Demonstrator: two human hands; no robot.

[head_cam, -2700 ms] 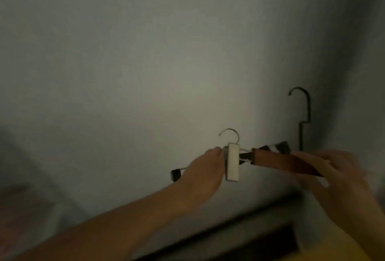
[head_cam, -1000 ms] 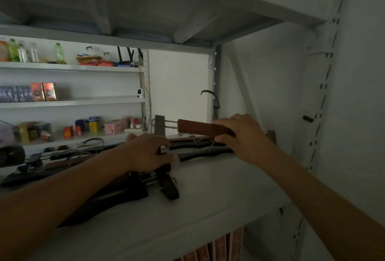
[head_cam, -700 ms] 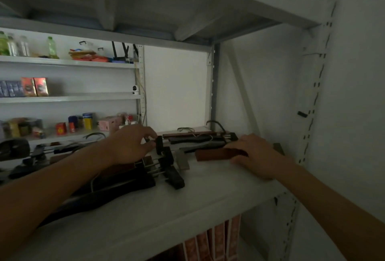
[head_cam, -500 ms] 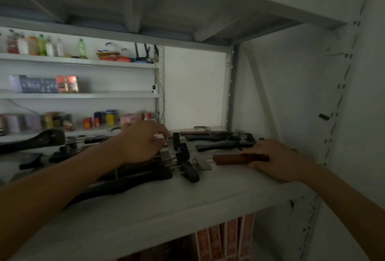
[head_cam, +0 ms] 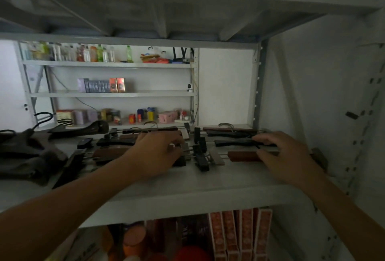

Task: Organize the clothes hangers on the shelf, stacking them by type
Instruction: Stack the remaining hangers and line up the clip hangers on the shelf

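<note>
Right hand (head_cam: pixel 285 157): palm down at the right end of the shelf (head_cam: pixel 187 196); fingers curled over the right part of the brown wooden clip hanger (head_cam: pixel 242 155), which lies flat near the front edge, and reaching to the black clip hanger (head_cam: pixel 233 142) just behind it. Whether it grips or only presses cannot be told.

Left hand (head_cam: pixel 155 152): palm down in the middle of the shelf; fingers bent onto the metal bars and clips of a cluster of hangers. What exactly it pinches is hidden under the fingers.

Between the hands: loose black clips (head_cam: pixel 201 157) and a grey clip (head_cam: pixel 216 157) on thin bars, touching one another.

Far right of shelf: a small stack of brown and black clip hangers (head_cam: pixel 229 131) lying against the back edge.

Left of the left hand: a brown wooden hanger (head_cam: pixel 108 153), dark clip hangers (head_cam: pixel 116 141), and at the far left a heap of broad dark hangers (head_cam: pixel 27 154) with hooks standing up.

Beyond: a white rack (head_cam: pixel 110 95) with bottles, boxes and tins. Below the shelf: patterned red boxes (head_cam: pixel 239 233).

Step in hand, by judgement: setting the brown wooden clip hanger down at the right-hand group and squaring it up. Sorting looks partly done; the middle cluster is mixed.

Next move calls for: letting go of the placed hanger, then freeing one hanger from the middle tangle without dragging its neighbours, and matching it to its own kind.
</note>
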